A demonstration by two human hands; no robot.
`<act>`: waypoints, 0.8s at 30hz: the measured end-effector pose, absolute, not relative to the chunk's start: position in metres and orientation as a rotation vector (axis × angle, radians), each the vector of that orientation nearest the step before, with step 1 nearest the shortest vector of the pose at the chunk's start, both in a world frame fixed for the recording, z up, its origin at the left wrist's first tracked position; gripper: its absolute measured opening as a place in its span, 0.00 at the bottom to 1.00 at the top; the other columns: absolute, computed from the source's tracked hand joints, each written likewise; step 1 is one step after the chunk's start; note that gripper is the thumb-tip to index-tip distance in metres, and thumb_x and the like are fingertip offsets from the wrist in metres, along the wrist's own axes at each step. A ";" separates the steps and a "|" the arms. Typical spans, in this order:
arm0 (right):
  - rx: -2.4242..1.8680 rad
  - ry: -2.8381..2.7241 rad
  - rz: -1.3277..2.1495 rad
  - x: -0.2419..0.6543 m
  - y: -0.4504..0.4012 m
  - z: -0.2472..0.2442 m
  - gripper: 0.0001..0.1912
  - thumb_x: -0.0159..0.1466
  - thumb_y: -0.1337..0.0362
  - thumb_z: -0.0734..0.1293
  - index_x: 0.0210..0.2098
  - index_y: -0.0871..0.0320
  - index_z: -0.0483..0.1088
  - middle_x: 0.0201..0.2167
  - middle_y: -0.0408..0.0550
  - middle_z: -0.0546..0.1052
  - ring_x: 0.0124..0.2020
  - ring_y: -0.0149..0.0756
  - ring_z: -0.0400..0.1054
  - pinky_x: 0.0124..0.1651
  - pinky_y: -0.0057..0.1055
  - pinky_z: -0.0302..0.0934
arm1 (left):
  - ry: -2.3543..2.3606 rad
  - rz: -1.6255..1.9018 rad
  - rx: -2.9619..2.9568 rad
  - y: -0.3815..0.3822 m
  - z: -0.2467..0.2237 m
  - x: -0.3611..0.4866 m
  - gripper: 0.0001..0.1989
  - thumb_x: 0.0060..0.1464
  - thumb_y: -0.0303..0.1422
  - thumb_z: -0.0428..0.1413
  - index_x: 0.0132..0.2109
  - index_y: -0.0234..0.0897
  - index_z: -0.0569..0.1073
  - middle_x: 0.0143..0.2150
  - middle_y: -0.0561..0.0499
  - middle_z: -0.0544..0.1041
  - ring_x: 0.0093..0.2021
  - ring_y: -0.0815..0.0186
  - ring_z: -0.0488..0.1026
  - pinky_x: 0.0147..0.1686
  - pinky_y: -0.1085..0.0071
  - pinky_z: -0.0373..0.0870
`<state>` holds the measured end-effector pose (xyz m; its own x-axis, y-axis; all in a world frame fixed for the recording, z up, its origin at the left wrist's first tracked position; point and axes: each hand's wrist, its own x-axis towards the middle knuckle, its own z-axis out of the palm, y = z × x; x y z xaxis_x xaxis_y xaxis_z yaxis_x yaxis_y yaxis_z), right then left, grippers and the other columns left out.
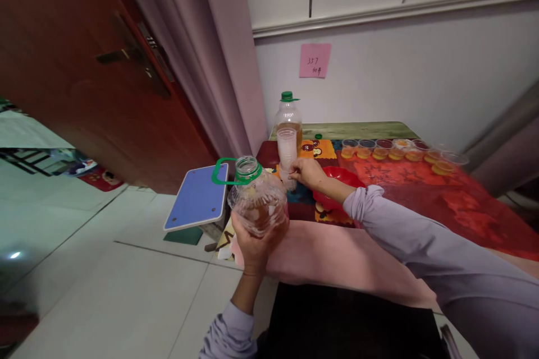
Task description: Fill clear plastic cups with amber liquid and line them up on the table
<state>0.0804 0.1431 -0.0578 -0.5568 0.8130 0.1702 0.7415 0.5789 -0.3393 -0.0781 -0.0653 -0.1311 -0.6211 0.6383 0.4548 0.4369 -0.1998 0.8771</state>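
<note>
My left hand is wrapped round the lower part of a large clear plastic jug. The jug is tilted slightly, its mouth uncapped, with a green carrying handle at the neck. My right hand pinches the lower part of a tall stack of clear plastic cups. Behind the stack stands a second bottle with a green cap and amber liquid. A red bowl sits partly behind my right forearm.
Several clear cups with yellowish liquid stand in a row on the red patterned tablecloth. A small green cap lies near the back edge. To the left are a blue-topped stool and a wooden door.
</note>
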 end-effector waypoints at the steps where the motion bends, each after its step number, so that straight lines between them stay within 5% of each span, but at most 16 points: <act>1: -1.263 -2.481 0.333 0.082 0.142 -0.055 0.06 0.70 0.63 0.74 0.43 0.59 0.84 0.44 0.53 0.87 0.44 0.41 0.79 0.44 0.30 0.63 | 1.867 1.962 1.248 -0.065 -0.129 -0.075 0.54 0.39 0.56 0.75 0.67 0.39 0.65 0.56 0.36 0.78 0.57 0.40 0.80 0.55 0.41 0.80; 9: -1.004 -2.080 0.200 0.158 0.139 -0.031 0.08 0.71 0.64 0.71 0.43 0.54 0.84 0.43 0.51 0.86 0.44 0.42 0.79 0.48 0.33 0.66 | 1.862 1.972 1.202 -0.063 -0.129 -0.074 0.52 0.39 0.54 0.76 0.65 0.38 0.66 0.59 0.37 0.77 0.59 0.43 0.79 0.59 0.50 0.77; 16: -1.510 -2.283 0.239 0.238 0.128 -0.082 0.11 0.72 0.63 0.68 0.44 0.56 0.85 0.47 0.54 0.86 0.45 0.44 0.79 0.44 0.33 0.65 | 1.929 1.880 1.221 -0.062 -0.134 -0.078 0.53 0.41 0.54 0.75 0.68 0.37 0.63 0.62 0.36 0.76 0.59 0.46 0.79 0.62 0.50 0.76; 24: -1.519 -2.343 0.288 0.235 0.125 -0.102 0.13 0.73 0.65 0.67 0.49 0.58 0.85 0.51 0.57 0.86 0.47 0.45 0.79 0.49 0.34 0.68 | 2.007 1.885 1.260 -0.060 -0.136 -0.079 0.53 0.42 0.48 0.75 0.70 0.38 0.62 0.62 0.38 0.76 0.66 0.46 0.75 0.68 0.49 0.70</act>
